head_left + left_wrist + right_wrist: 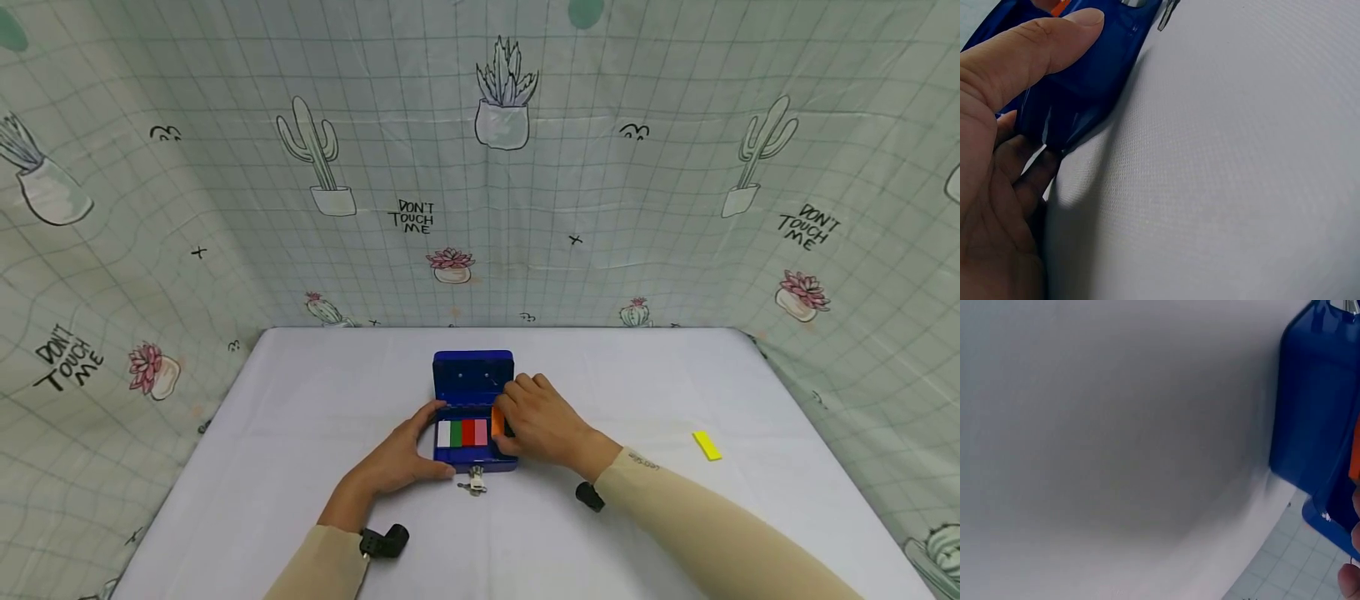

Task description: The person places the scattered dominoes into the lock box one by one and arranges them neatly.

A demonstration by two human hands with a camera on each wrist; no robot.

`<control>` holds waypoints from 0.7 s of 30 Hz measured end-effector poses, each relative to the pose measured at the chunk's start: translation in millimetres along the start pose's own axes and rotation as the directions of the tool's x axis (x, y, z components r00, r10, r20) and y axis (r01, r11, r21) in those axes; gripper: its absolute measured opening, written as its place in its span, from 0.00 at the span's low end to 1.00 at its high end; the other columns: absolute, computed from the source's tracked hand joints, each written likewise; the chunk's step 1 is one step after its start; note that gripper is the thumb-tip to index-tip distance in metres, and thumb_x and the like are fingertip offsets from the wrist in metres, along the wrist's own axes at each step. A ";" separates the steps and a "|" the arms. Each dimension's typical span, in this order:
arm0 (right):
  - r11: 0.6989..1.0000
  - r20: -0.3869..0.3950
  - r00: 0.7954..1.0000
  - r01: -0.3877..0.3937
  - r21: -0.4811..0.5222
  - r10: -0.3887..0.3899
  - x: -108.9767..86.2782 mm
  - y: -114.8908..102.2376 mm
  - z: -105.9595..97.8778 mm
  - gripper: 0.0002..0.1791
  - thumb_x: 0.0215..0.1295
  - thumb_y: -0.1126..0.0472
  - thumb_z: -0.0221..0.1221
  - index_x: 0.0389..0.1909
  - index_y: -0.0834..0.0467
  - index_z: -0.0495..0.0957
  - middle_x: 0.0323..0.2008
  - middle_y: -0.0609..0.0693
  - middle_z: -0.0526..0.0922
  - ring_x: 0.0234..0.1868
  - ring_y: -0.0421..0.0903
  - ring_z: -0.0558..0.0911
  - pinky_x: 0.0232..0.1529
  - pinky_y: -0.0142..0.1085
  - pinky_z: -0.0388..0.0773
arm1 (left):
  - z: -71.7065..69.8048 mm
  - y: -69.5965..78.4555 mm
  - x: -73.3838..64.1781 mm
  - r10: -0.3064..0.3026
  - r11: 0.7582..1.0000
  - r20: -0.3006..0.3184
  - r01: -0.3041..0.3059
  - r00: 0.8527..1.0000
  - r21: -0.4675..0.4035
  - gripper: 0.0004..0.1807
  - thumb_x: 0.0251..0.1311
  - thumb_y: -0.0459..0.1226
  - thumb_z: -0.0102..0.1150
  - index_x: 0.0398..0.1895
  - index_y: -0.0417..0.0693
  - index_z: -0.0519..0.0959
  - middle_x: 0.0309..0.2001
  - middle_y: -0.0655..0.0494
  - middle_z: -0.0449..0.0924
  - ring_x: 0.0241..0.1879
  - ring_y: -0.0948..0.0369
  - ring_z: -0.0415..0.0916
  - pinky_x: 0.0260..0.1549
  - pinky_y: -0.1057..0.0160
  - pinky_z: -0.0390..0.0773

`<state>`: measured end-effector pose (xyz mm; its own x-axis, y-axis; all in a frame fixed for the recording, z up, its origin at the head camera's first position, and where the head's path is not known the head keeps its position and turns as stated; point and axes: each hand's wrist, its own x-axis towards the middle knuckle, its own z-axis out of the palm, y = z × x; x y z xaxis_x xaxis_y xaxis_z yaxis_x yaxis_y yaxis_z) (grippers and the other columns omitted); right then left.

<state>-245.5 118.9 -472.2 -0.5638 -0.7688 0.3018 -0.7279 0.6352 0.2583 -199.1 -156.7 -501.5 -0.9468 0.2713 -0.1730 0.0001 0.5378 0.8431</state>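
A small blue metal cash box stands on the table with its lid raised. In it a white block, a green block, a red strip and a pink block lie side by side. My left hand holds the box at its left side, thumb along the front wall and fingers round the back corner. At the right end of the box, my right hand pinches an orange block, partly hidden by the fingers. Keys hang at the front lock.
A yellow block lies apart on the right side of the white-covered table. A patterned cloth rises behind the table and along both sides. Dark wrist cameras sit at both wrists.
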 end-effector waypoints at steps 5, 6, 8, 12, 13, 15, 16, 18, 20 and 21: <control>1.000 0.032 0.999 0.008 -0.020 -0.008 3.8 -6.0 4.2 0.24 0.67 0.36 0.64 0.42 0.55 0.82 0.35 0.48 0.77 0.40 0.49 0.73 0.41 0.40 0.68 | -0.1 -0.4 0.4 0.008 1.000 0.004 -0.008 1.000 -0.011 0.59 0.49 0.47 0.84 0.83 0.63 0.58 0.83 0.46 0.58 0.82 0.40 0.54 0.77 0.29 0.52; 1.000 0.043 0.999 0.005 -0.020 -0.005 4.2 -6.6 4.7 0.25 0.67 0.36 0.64 0.43 0.55 0.82 0.35 0.48 0.77 0.40 0.49 0.73 0.41 0.39 0.68 | -0.1 -0.5 0.6 0.008 1.000 0.004 -0.008 1.000 -0.011 0.59 0.49 0.47 0.84 0.83 0.63 0.58 0.83 0.46 0.58 0.81 0.40 0.54 0.76 0.29 0.53; 1.000 0.069 0.998 -0.001 -0.022 0.003 4.8 -7.5 5.6 0.26 0.67 0.35 0.64 0.44 0.55 0.82 0.36 0.48 0.77 0.40 0.49 0.73 0.41 0.39 0.67 | -0.1 -0.9 0.8 0.007 1.000 0.005 -0.007 1.000 -0.014 0.59 0.49 0.47 0.84 0.83 0.64 0.58 0.83 0.46 0.59 0.81 0.40 0.54 0.76 0.29 0.53; 1.000 0.100 0.995 -0.013 -0.027 0.016 5.8 -8.7 5.5 0.26 0.68 0.34 0.64 0.45 0.55 0.82 0.36 0.48 0.78 0.41 0.48 0.72 0.40 0.39 0.66 | -0.3 -1.5 0.7 0.007 1.000 0.006 -0.007 1.000 -0.016 0.59 0.49 0.47 0.84 0.83 0.64 0.58 0.83 0.46 0.59 0.81 0.41 0.55 0.76 0.29 0.53; 1.000 0.104 0.994 -0.015 -0.027 0.018 6.0 -9.0 5.4 0.26 0.68 0.34 0.64 0.45 0.55 0.82 0.36 0.48 0.78 0.41 0.48 0.72 0.40 0.39 0.66 | -0.4 -1.6 0.7 0.010 1.000 0.007 -0.010 1.000 -0.018 0.59 0.49 0.47 0.84 0.83 0.64 0.58 0.82 0.46 0.59 0.81 0.41 0.55 0.76 0.29 0.53; 0.999 0.108 0.994 -0.018 -0.026 0.021 6.6 -9.5 5.4 0.26 0.68 0.35 0.64 0.45 0.55 0.82 0.37 0.48 0.78 0.41 0.49 0.72 0.40 0.38 0.65 | -0.5 -1.8 0.8 0.016 1.000 0.009 -0.016 1.000 -0.016 0.59 0.49 0.47 0.84 0.83 0.63 0.58 0.82 0.46 0.59 0.81 0.41 0.55 0.76 0.29 0.53; 0.999 0.111 0.994 -0.020 -0.026 0.022 6.9 -9.8 5.4 0.26 0.68 0.35 0.64 0.45 0.55 0.82 0.37 0.48 0.79 0.41 0.49 0.72 0.40 0.38 0.65 | -0.6 -1.8 1.0 0.019 1.000 0.009 -0.018 1.000 -0.017 0.59 0.49 0.47 0.84 0.83 0.63 0.58 0.82 0.46 0.59 0.81 0.41 0.56 0.76 0.29 0.54; 1.000 0.121 0.992 -0.022 -0.023 0.025 7.7 -10.4 5.9 0.27 0.68 0.35 0.65 0.45 0.55 0.83 0.38 0.49 0.80 0.41 0.48 0.72 0.40 0.38 0.65 | -0.6 -1.8 1.0 0.021 1.000 0.009 -0.021 1.000 -0.019 0.59 0.49 0.47 0.84 0.83 0.63 0.58 0.82 0.46 0.59 0.81 0.41 0.56 0.76 0.29 0.54; 1.000 0.135 0.991 -0.023 -0.017 0.025 8.6 -11.1 6.5 0.26 0.68 0.35 0.65 0.46 0.56 0.83 0.39 0.49 0.81 0.42 0.49 0.72 0.40 0.38 0.65 | -0.7 -2.0 1.1 0.021 1.000 0.008 -0.020 1.000 -0.021 0.59 0.50 0.47 0.84 0.83 0.63 0.58 0.82 0.46 0.59 0.80 0.41 0.56 0.76 0.30 0.54; 1.000 0.143 0.989 -0.023 -0.016 0.025 9.1 -11.5 7.0 0.26 0.67 0.35 0.65 0.46 0.56 0.83 0.40 0.49 0.81 0.42 0.48 0.72 0.39 0.38 0.65 | -0.9 -2.1 1.0 0.021 0.999 0.009 -0.021 1.000 -0.025 0.59 0.49 0.47 0.84 0.83 0.63 0.58 0.82 0.46 0.59 0.80 0.42 0.56 0.76 0.30 0.54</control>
<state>-244.9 104.1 -478.8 -0.6320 -0.7552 0.1742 -0.7081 0.6540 0.2663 -200.3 -158.2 -503.0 -0.9438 0.2895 -0.1595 0.0119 0.5119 0.8590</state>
